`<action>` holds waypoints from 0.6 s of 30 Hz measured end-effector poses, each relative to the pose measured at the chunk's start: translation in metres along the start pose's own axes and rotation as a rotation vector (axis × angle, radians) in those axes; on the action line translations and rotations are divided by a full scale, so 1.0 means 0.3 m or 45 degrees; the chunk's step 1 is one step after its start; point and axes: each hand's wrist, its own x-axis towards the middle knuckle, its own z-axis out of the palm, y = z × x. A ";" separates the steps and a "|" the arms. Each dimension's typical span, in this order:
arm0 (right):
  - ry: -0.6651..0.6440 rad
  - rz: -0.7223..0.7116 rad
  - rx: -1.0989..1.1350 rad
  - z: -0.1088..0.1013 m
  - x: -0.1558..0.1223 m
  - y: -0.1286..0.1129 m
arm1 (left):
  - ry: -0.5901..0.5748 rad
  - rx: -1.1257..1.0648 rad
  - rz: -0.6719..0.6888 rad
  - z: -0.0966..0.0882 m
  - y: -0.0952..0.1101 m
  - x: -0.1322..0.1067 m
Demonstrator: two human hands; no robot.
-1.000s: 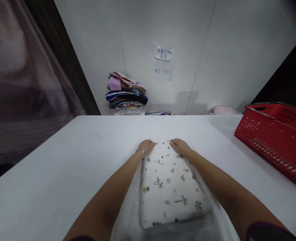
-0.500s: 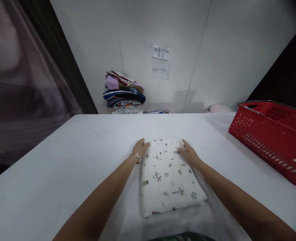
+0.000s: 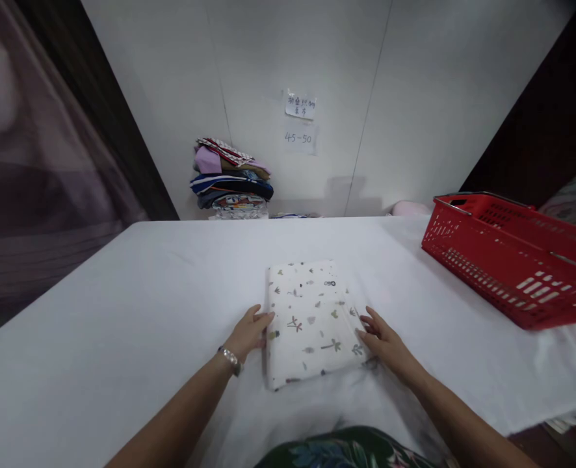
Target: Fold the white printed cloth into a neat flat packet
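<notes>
A folded white cloth [image 3: 311,322] printed with small palm trees, leaves and other motifs lies flat on the white-covered table, right in front of me. At its left edge is my left hand [image 3: 249,331], open, its thumb tip touching the fabric; a silvery bracelet [image 3: 231,359] circles that wrist. On the opposite side, my right hand [image 3: 384,339] has its fingers apart, with the fingertips against the cloth's lower right edge. The undersides of both hands are hidden.
A red plastic basket [image 3: 507,253] stands on the right of the table [image 3: 122,312]. Folded fabrics form a stack [image 3: 232,179] by the back wall, below paper signs [image 3: 300,123]. A pinkish curtain [image 3: 34,169] hangs at the left.
Both hands have slid from the cloth's far corners toward me, along its sides. The view has turned slightly right, bringing more of the basket into sight.
</notes>
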 end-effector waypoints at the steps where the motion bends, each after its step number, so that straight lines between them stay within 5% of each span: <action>1: 0.003 0.008 0.014 -0.003 -0.013 -0.003 | -0.015 -0.006 -0.018 -0.002 -0.009 -0.024; 9: 0.045 -0.020 -0.224 -0.014 -0.028 0.023 | -0.100 0.164 0.052 0.028 -0.122 -0.078; 13: 0.045 -0.116 -0.263 0.000 -0.026 0.029 | 0.032 0.225 0.249 0.055 -0.134 -0.075; 18: 0.028 -0.168 -0.243 0.015 -0.054 0.030 | 0.134 0.337 0.296 0.052 -0.139 -0.075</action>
